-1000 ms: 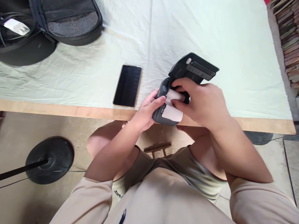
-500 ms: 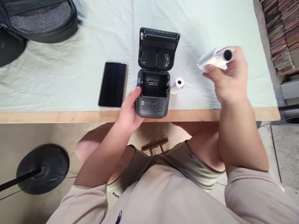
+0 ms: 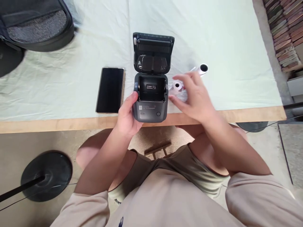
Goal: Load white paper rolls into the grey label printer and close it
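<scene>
My left hand grips the left side of a dark grey label printer at the table's front edge. The printer's lid is raised, and its paper bay has no roll in it. Just right of the printer stands a small white paper roll with a dark core. Around that roll, thumb and fingers spread apart, is my right hand; whether it touches the roll I cannot tell. A larger white roll with a black core lies behind my right hand, partly hidden by it.
A phone with a dark screen lies left of the printer. A black bag sits at the far left of the cloth-covered table. Below are a round black stand base and my legs. Stacked bricks are at the right.
My right hand has let go of the larger white roll, which now lies on the table, and has moved left to the small roll. My left hand still holds the printer.
</scene>
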The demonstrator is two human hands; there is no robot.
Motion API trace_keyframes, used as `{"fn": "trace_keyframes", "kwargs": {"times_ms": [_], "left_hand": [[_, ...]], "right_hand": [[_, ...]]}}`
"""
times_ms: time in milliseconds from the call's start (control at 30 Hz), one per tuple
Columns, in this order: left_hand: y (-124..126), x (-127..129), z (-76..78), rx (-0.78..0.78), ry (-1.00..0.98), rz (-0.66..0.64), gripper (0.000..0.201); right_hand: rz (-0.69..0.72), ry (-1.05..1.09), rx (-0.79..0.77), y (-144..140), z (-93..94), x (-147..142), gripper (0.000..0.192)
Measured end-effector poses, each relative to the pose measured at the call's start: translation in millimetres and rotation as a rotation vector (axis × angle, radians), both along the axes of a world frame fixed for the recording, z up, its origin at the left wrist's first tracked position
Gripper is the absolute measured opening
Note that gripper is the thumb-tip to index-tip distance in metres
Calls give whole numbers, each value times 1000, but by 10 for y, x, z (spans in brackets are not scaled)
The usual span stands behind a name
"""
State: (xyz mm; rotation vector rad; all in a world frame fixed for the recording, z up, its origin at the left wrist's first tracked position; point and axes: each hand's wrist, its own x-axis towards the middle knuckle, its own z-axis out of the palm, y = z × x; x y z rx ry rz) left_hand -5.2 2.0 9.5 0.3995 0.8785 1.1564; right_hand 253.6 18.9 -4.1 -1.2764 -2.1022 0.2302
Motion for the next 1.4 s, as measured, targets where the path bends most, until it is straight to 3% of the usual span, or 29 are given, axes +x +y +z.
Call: {"fn": "trace_keyframes", "kwargs": {"times_ms": [100,200,367,500,600,700,833,933,1033,1200,1400], "left_hand": [[-6,6,7,16,-10,-2,26],[-15,22,32,16,-28,26,31],[-38,14,36,64,-64,-60,34],[-42,5,4,120,-89,-53,25],[-36,7,7,100,-73,-52,27],[-35,13,29,66,-43,-55,24],[-47,28,28,53,-68,-48,23],[-59,38,-5,94,-68,-66,15],[-70,43,-32,138,-44,-95,16],[-95,41,-47,174,-53,-126,38],[-78,32,-77,148,-14,-99,40]], "right_hand": [[-38,-41,-75,38,-167,-174,57],[-39,-4,-125,91,-269,-174,60],[-9,420,-209,164,-368,-114,75],[10,714,-422,217,-363,-64,55],[68,794,-513,225,-299,-47,55],[74,752,-426,180,-191,-103,65],[39,584,-195,24,66,-282,69],[38,379,-42,-118,298,-428,60],[-21,122,-28,-211,450,-531,41],[-126,-179,-5,-193,384,-577,23],[22,-42,382,-189,320,-593,15]]}}
